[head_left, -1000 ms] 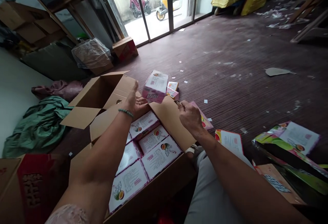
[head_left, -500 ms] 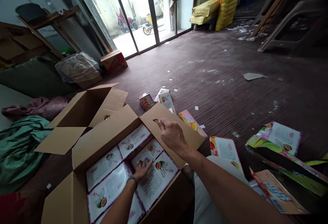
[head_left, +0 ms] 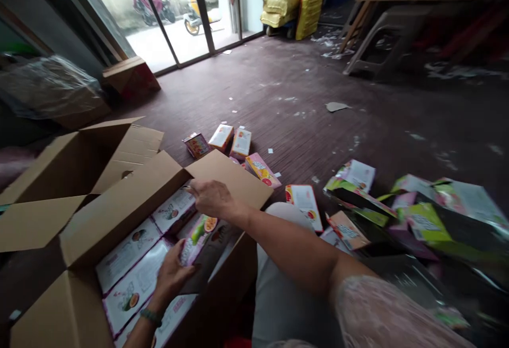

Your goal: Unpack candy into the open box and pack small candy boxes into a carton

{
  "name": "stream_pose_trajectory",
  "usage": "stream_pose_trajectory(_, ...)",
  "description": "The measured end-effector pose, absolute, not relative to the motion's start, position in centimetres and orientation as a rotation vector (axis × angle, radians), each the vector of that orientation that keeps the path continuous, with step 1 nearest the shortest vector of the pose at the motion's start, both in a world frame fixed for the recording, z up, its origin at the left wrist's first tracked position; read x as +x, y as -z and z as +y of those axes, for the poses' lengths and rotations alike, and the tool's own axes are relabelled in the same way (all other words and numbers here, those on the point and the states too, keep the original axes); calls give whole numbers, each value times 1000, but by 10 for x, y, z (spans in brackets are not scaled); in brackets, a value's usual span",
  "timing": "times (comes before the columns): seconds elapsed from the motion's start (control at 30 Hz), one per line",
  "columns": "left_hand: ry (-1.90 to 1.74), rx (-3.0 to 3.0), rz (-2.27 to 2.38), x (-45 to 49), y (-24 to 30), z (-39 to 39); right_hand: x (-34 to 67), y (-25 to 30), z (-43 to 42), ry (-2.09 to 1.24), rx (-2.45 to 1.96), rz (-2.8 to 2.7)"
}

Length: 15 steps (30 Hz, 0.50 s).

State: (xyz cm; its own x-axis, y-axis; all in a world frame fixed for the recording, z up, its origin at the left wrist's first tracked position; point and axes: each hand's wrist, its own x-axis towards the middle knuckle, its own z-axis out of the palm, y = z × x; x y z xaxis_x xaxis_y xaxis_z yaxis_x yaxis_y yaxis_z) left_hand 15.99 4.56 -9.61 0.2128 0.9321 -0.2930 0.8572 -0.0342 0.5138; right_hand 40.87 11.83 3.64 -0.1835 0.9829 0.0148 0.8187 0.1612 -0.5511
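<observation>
A large open cardboard carton (head_left: 119,215) stands in front of me, packed with white-and-purple boxes (head_left: 137,250) printed with passion fruit. My left hand (head_left: 175,271), with a band at the wrist, grips the near end of one fruit-printed box (head_left: 199,237). That box is tilted up out of its row, its purple and green side showing. Just past its far end is my right hand (head_left: 210,198), fingers curled together above the packed boxes. What those fingertips pinch, if anything, is too small to make out.
Beside the carton on the left is another open cardboard box (head_left: 91,157). Small fruit boxes (head_left: 240,144) lie on the floor beyond the flap. Opened packaging (head_left: 421,220) is strewn at right. A plastic stool (head_left: 382,40) and yellow sacks (head_left: 286,6) stand farther back.
My left hand has gone from lying on the packed boxes to gripping one, now tilted up. My right hand has moved from the carton flap to above that box. The view has swung right.
</observation>
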Motion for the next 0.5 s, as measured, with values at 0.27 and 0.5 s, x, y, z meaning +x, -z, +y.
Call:
stream_pose_trajectory(0.27, -155, 2194, 1914, 94, 62, -7, 356, -37, 91, -550, -1457, -2475)
stream_pose_trajectory(0.5, -372, 1908, 2172, 57, 98, -69, 278, 2, 62, -501, -1065, -2999)
